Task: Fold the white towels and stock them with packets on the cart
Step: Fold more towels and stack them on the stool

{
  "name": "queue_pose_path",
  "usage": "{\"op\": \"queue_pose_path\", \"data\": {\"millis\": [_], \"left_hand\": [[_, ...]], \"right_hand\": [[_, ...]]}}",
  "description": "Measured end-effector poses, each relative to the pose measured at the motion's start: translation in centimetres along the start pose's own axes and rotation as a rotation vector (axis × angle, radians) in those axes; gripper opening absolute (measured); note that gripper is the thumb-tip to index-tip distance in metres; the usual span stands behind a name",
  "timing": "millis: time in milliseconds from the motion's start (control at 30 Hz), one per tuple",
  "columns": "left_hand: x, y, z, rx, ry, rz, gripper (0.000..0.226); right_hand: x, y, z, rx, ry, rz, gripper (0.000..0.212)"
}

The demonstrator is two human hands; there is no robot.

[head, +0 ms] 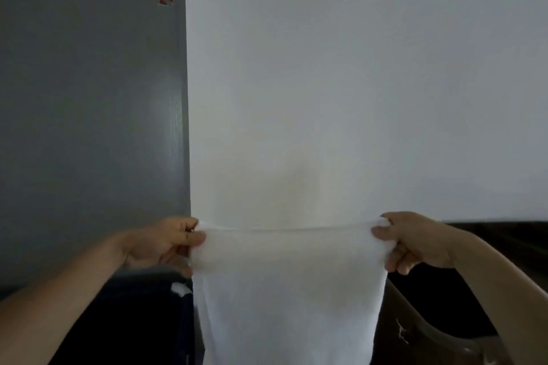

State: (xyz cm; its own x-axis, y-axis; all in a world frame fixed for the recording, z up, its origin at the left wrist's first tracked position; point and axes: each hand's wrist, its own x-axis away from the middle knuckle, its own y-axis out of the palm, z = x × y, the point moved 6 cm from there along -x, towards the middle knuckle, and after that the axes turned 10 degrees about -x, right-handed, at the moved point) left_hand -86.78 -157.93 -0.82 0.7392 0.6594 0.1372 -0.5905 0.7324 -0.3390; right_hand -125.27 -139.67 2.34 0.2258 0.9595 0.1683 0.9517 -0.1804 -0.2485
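A white towel [287, 290] hangs stretched in front of me, its top edge pulled taut between both hands. My left hand [163, 243] pinches the towel's upper left corner with thumb and fingers. At the upper right corner, my right hand [412, 241] grips the cloth the same way. The towel drops out of view at the bottom of the frame. No packets or cart shelves are clearly visible.
A white wall [355, 83] fills the view ahead, with a grey door or panel [89, 112] on the left. Dark furniture [489, 246] lies low on the right and a dark bin-like shape [133, 320] low on the left, with a bit of white cloth [179, 288] at its edge.
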Motion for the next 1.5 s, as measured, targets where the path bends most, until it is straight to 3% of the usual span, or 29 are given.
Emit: {"op": "queue_pose_path", "data": {"millis": [100, 133, 200, 300, 400, 533, 767, 900, 1167, 1267, 1500], "left_hand": [[-1.9, 0.5, -5.2, -0.061, -0.188, -0.071, 0.05], [-2.8, 0.3, -6.5, -0.081, -0.233, -0.043, 0.049], [-5.4, -1.0, -6.5, -0.08, -0.218, 0.164, 0.038], [-7.7, -4.4, 2.1, -0.082, 0.026, 0.664, 0.018], [-6.0, -8.3, 15.6, 0.017, 0.368, 0.937, 0.029], [-0.9, -9.5, 26.7, 0.073, 0.659, 1.069, 0.005], [4.8, -8.4, 27.4, -0.017, 0.746, 1.105, 0.009], [7.1, -7.1, 24.7, -0.072, 0.677, 1.136, 0.008], [9.5, -4.3, 14.7, -0.08, 0.323, 0.665, 0.007], [10.8, -2.0, 9.6, -0.113, 0.174, 0.531, 0.006], [10.2, 2.9, 0.7, -0.089, -0.028, 0.3, 0.013]], "right_hand": [[-1.3, 1.8, 3.6, 0.034, 0.14, -0.121, 0.028], [-2.1, 2.3, 4.5, 0.04, 0.166, -0.119, 0.029], [-4.4, 2.5, 4.2, -0.037, 0.105, 0.002, 0.032], [-7.1, 0.0, -2.7, -0.144, -0.232, 0.415, 0.016], [-4.3, -2.2, -14.6, -0.414, -0.688, 0.613, 0.01], [1.1, -3.7, -22.5, -0.44, -1.044, 0.68, 0.008], [5.3, -3.6, -23.4, -0.343, -1.173, 0.669, 0.017], [7.5, -1.8, -21.7, -0.129, -1.103, 0.727, 0.023], [8.6, 1.2, -14.0, -0.005, -0.703, 0.734, 0.009], [8.7, 3.0, -9.8, 0.084, -0.497, 0.657, 0.014], [8.3, 3.5, -0.7, 0.036, -0.099, 0.343, 0.017]]}}
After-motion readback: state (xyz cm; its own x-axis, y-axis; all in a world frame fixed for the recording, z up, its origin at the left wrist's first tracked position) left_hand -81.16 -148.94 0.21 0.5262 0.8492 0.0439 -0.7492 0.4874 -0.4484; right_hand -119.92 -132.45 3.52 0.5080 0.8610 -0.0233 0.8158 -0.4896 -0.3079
